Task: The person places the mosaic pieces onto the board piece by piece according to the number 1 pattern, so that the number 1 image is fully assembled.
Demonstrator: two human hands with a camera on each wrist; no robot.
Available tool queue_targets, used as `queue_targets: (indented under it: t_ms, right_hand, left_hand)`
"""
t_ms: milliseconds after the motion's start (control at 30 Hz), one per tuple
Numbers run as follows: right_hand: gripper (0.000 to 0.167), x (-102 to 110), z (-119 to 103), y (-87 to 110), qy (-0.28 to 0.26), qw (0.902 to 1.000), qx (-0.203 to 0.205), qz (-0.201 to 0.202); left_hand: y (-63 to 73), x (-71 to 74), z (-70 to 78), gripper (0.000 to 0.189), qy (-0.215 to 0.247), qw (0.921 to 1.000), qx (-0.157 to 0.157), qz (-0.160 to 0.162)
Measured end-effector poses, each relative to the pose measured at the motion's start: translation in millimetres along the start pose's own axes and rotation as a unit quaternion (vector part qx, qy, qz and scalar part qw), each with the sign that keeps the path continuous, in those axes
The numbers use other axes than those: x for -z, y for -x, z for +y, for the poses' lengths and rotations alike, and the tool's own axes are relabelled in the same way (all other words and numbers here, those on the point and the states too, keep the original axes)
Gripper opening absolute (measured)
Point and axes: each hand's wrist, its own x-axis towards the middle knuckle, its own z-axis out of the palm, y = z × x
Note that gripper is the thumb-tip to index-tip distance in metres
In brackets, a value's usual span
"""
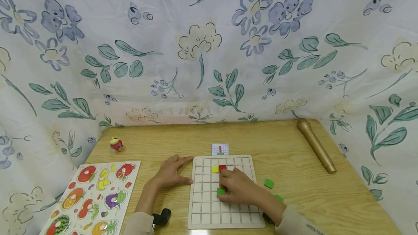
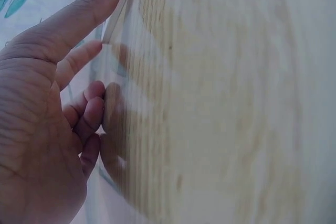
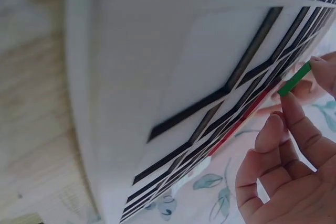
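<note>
A white grid board (image 1: pixel 205 224) lies on the wooden table. My right hand (image 1: pixel 240 188) pinches a green square tile (image 1: pixel 220 192) between thumb and fingertip, over the board's middle. In the right wrist view that tile (image 3: pixel 295 80) is held on edge, tilted, close to the grid. Red tiles (image 1: pixel 222 168) fill cells in a column, partly hidden by my right hand, with a yellow curved-edge tile (image 1: pixel 215 169) to their left. My left hand (image 1: pixel 171 172) rests at the board's left edge, index finger and thumb extended to it. Behind the board is a small pattern card (image 1: pixel 220 148).
Two loose green tiles (image 1: pixel 269 183) lie right of the board, one partly behind my right arm. A fruit picture board (image 1: pixel 133 169) is at the left, with a small red and yellow toy (image 1: pixel 116 144) behind it. A gold microphone (image 1: pixel 316 146) lies at the right.
</note>
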Motion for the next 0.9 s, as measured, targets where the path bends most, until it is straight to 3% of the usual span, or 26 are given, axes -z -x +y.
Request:
queue_targets:
  t_ms: [333, 900]
  right_hand:
    - [0.028, -4.5, -6.2, -6.3, 0.042, 0.9988, 0.025, -0.009]
    - [0.025, -9.6, -10.6, -11.4, 0.070, 0.9969, 0.030, -0.018]
  left_hand:
    - [0.9, -0.3, -0.5, 0.086, -0.001, 1.0000, 0.000, 0.004]
    - [1.1, 0.1, 0.9, 0.086, 0.001, 1.0000, 0.003, 0.005]
